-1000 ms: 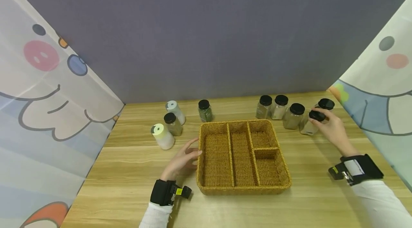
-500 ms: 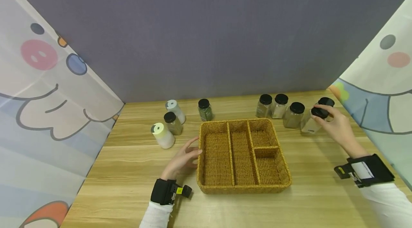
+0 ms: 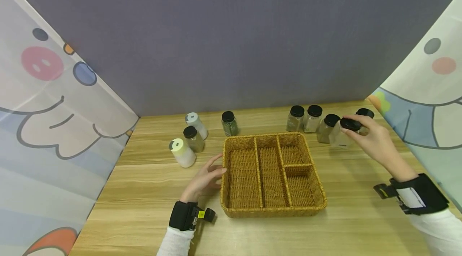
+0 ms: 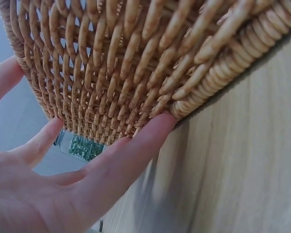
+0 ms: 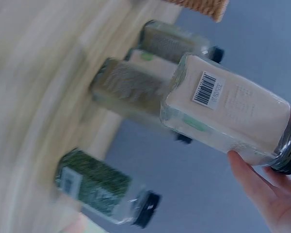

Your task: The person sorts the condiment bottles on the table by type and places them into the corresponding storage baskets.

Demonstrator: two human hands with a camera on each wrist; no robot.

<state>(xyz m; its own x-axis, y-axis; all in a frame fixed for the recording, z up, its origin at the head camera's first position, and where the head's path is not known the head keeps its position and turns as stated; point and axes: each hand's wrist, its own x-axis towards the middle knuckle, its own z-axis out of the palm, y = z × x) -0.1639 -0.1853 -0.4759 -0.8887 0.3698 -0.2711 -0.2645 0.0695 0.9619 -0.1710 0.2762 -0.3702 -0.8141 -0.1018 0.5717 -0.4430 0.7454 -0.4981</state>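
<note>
My right hand (image 3: 377, 143) pinches a glass spice jar (image 3: 341, 137) of pale powder by its black lid. In the right wrist view this jar (image 5: 228, 107) shows a barcode label, and its base stands off the table. Beside it are a jar of brownish contents (image 3: 325, 132) and, partly hidden behind my fingers, a jar of green flakes (image 5: 94, 182). My left hand (image 3: 203, 180) rests against the outer left wall of a woven basket (image 3: 222, 192), and in the left wrist view its extended fingers (image 4: 153, 138) touch the weave.
Two more black-lidded jars, one brownish (image 3: 294, 122) and one whitish (image 3: 312, 121), stand behind the basket's right side. A jar of green herbs (image 3: 230, 126) stands behind its left corner. Further left are a white bottle (image 3: 198, 125), a brownish jar (image 3: 195, 142) and a yellow-topped bottle (image 3: 184, 156).
My right hand first shifts slightly right with the pale jar, then raises it and brings it left, closer to the brownish jar. The left hand and the basket stay in place.
</note>
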